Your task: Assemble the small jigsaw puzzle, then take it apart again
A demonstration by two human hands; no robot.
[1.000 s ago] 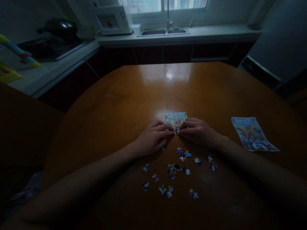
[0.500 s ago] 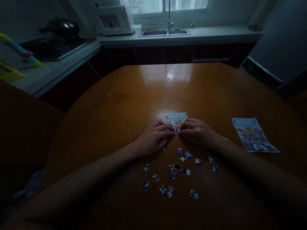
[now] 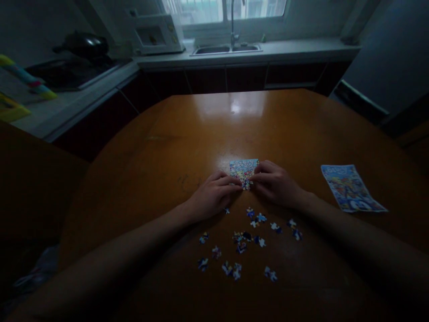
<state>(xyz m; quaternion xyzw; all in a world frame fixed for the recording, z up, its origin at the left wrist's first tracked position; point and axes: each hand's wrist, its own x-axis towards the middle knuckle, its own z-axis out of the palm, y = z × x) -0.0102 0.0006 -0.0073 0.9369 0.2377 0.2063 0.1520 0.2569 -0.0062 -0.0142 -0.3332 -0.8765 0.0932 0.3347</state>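
A partly assembled jigsaw puzzle (image 3: 244, 167) lies flat on the wooden table, light blue at its far side and many-coloured nearer me. My left hand (image 3: 216, 193) is closed at its near left edge, the fingertips pressed together against it. At the near right edge my right hand (image 3: 276, 182) is closed too, thumb and forefinger on the border. Whether a single piece sits between those fingers is hidden. Nearer to me, several loose puzzle pieces (image 3: 241, 247) are scattered, some in small clusters. One small piece (image 3: 227, 210) lies just beside my left hand.
A creased printed picture sheet (image 3: 350, 188) lies on the table (image 3: 187, 129) to the right. Beyond the far table edge run a counter with a sink (image 3: 214, 50) and a microwave (image 3: 156, 36). A dark pan (image 3: 85, 44) stands on the stove at left.
My right hand has lifted and shifted slightly away from the near edge, showing more of the puzzle's right part. The left hand stays at its edge. The view has tilted slightly.
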